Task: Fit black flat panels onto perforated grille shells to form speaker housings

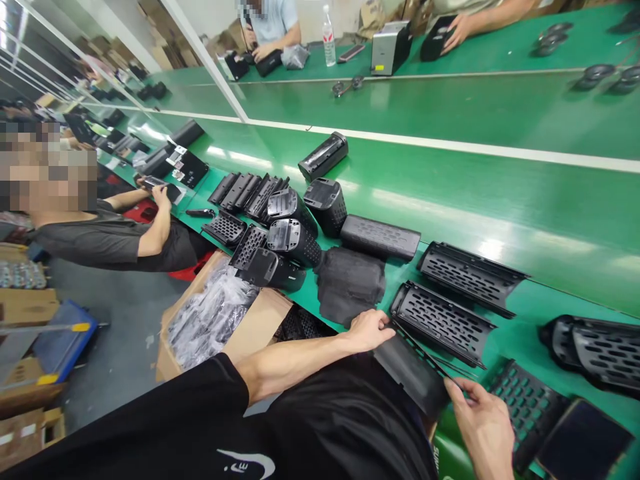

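Nearest: black panel slanting at the bench edge, over the wearer's lap. Left hand at its far upper corner, right hand at the other end. Right grip pinches the long edge between thumb and fingers; left grip seems to pinch too, fingertips partly hidden. Hands set at opposite ends, probably to keep the edge taut and the piece from turning.

Panel: matte, dark, smooth-faced, gently curved; thin strip along the upper edge, whether separate or not cannot tell.

By the right hand: perforated panel and dark slab. Just beyond the held piece, two slotted shells lie side by side, hollows up, likely for easy reach. Black cloth spread beside the left hand, perhaps as padding. Farther, housings clustered, some upright. Beyond: a co-worker's hand left, bottle across.
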Motion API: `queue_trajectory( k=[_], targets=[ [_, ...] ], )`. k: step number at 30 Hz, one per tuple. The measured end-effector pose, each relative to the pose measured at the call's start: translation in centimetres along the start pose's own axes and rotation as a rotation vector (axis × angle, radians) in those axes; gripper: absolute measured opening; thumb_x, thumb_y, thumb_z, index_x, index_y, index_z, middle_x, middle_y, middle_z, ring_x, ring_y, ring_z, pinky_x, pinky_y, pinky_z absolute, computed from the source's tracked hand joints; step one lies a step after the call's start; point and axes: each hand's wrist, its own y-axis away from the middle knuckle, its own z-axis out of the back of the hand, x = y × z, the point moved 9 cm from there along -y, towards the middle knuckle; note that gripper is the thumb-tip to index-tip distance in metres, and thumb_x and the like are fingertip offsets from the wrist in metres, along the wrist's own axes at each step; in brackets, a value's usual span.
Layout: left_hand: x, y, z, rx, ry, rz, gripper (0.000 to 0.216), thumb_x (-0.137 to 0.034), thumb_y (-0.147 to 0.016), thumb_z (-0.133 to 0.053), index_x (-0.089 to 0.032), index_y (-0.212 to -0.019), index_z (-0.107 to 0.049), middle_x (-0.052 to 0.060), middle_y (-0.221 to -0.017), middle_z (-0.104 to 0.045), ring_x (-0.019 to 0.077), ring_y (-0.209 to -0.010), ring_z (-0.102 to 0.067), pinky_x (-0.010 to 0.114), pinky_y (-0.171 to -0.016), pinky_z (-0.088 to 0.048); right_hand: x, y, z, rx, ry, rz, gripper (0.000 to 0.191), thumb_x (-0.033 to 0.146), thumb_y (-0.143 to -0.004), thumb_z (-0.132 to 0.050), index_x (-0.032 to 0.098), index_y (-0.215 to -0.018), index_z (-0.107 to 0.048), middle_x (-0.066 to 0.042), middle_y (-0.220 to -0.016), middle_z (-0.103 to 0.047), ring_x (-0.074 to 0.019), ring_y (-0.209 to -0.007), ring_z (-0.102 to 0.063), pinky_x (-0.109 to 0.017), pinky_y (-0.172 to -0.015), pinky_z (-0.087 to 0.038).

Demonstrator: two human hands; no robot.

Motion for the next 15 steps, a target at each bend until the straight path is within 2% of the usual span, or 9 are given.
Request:
queue_trajectory(
  k=[4, 7, 11, 15],
  targets=[
    [-1.0, 2.2, 1.4, 0.076, 0.120, -0.017, 0.030, -0.048, -0.082, -0.074, -0.018, -0.087, -0.071, -0.003, -0.075, -0.065, 0.0127, -0.070, -0.060, 0.023, -0.065, -0.045, 0.1, 2.1, 1.4, 0.147, -0.231, -0.042, 0.070, 0.079, -0.063, -0.069, 0.022, -0.103, -0.065, -0.007, -0.080, -0.070, -0.0293, -0.072, -0.065, -0.043, -0.071, -0.054],
    [-2.5, 4.1, 2.7, 0.132, 0.309, -0.030, 0.039, -0.057, -0.083, -0.071, -0.018, -0.081, -0.065, -0.006, -0.064, -0.056, 0.0094, -0.056, -0.052, 0.022, -0.056, -0.039, 1.0, 4.1, 2.7, 0.232, -0.476, -0.096, 0.074, 0.075, -0.065, -0.079, 0.024, -0.115, -0.062, -0.003, -0.082, -0.071, -0.0228, -0.071, -0.066, -0.032, -0.065, -0.055],
    [-5.0, 5.7, 4.4, 0.189, 0.570, -0.024, 0.040, -0.056, -0.079, -0.075, -0.019, -0.089, -0.062, -0.007, -0.068, -0.055, 0.0076, -0.051, -0.047, 0.022, -0.052, -0.037, 2.4, 5.4, 4.1, 0.269, -0.647, -0.182, 0.082, 0.066, -0.058, -0.091, 0.026, -0.125, -0.067, -0.005, -0.095, -0.075, -0.0269, -0.086, -0.071, -0.032, -0.076, -0.059],
    [-8.0, 6.1, 6.7, 0.159, 0.592, -0.145, 0.040, -0.039, -0.075, -0.080, -0.018, -0.107, -0.066, -0.007, -0.075, -0.055, 0.0055, -0.059, -0.045, 0.020, -0.058, -0.037, 4.3, 5.3, 5.3, 0.222, -0.689, -0.166, 0.083, 0.065, -0.056, -0.093, 0.024, -0.125, -0.070, -0.009, -0.106, -0.076, -0.0290, -0.090, -0.073, -0.030, -0.073, -0.060]
  ],
)
